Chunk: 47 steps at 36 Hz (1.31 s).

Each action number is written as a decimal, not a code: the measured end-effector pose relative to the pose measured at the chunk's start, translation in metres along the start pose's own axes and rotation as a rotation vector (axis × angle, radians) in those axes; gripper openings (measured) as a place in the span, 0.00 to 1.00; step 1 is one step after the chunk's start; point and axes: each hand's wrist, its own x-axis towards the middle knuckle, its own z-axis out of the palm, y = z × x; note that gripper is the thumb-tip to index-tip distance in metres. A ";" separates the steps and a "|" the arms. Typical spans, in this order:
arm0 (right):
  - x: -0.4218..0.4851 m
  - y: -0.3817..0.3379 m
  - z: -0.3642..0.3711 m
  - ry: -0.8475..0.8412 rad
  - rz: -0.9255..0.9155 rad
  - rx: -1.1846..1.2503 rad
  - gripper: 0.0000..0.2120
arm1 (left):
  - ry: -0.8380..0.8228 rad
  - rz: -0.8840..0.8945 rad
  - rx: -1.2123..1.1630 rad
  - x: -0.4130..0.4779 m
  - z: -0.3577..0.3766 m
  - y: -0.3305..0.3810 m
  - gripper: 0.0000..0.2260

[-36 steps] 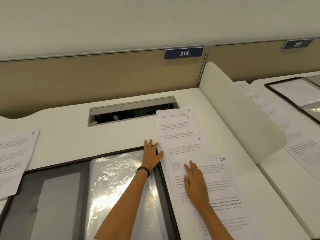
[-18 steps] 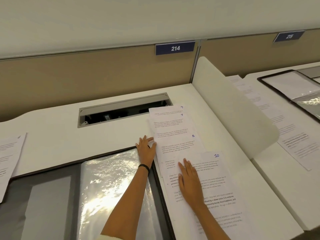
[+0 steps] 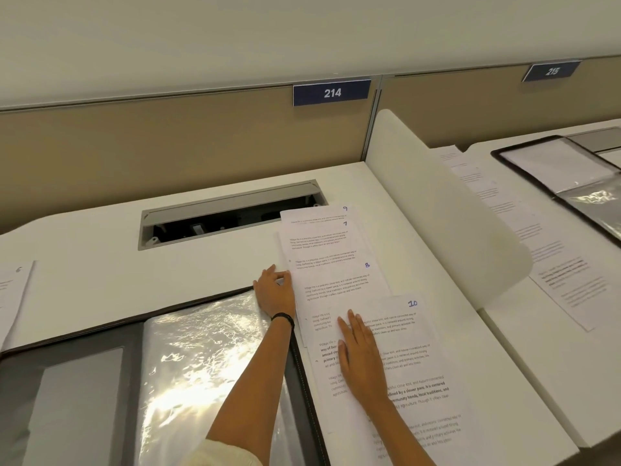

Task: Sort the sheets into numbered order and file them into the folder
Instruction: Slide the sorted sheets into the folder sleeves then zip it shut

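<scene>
Your left hand point(image 3: 275, 292) lies at the far right corner of the open black display folder point(image 3: 84, 381), which sits at the front left of the white desk point(image 3: 100, 264). Its fingers are bunched and slightly bent, their tips meeting the left edge of a staggered column of white printed sheets. Whether they pinch that edge you cannot tell from this view. A thin black wristband point(image 3: 284, 318) circles that wrist.

Your right hand point(image 3: 361, 358) rests palm down on the column, fingers straight and close together. It presses on the sheet marked 10 point(image 3: 403, 331), with the fingertips near where that sheet overlaps the sheet marked 8 point(image 3: 339, 284).

The column runs along the right side of the desk, just beside the folder's right edge. From the far end it reads: the sheet marked 9 point(image 3: 316, 215), the sheet marked 7 point(image 3: 319, 243), then 8, then 10 nearest you. The far corner of 9 reaches over the grey cable slot point(image 3: 228, 213) at the back of the desk.

The folder's right page is a clear, glossy plastic sleeve point(image 3: 201, 364). Another white sheet, marked 6 point(image 3: 13, 290), lies at the desk's left edge. A rounded white divider panel point(image 3: 437, 213) stands along the right edge, under a blue plate reading 214 point(image 3: 332, 92).
</scene>
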 end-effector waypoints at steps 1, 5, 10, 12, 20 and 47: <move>0.000 0.000 0.000 0.000 0.001 -0.001 0.34 | 0.003 -0.004 0.000 0.000 0.000 0.000 0.09; -0.001 0.000 0.000 -0.005 0.015 0.005 0.26 | 0.010 -0.024 0.001 0.005 -0.003 0.003 0.08; -0.001 0.001 0.000 -0.016 0.021 0.011 0.24 | -0.043 -0.052 0.046 0.017 -0.007 0.011 0.09; 0.000 0.002 0.002 -0.002 0.017 -0.003 0.24 | -0.059 -0.067 0.035 0.021 -0.008 0.013 0.09; 0.019 -0.023 -0.004 0.095 0.007 0.119 0.25 | -0.076 -0.057 0.039 0.026 -0.005 0.008 0.10; 0.032 -0.026 0.004 -0.096 -0.091 -0.007 0.30 | 0.013 0.019 -0.433 0.025 -0.023 0.012 0.05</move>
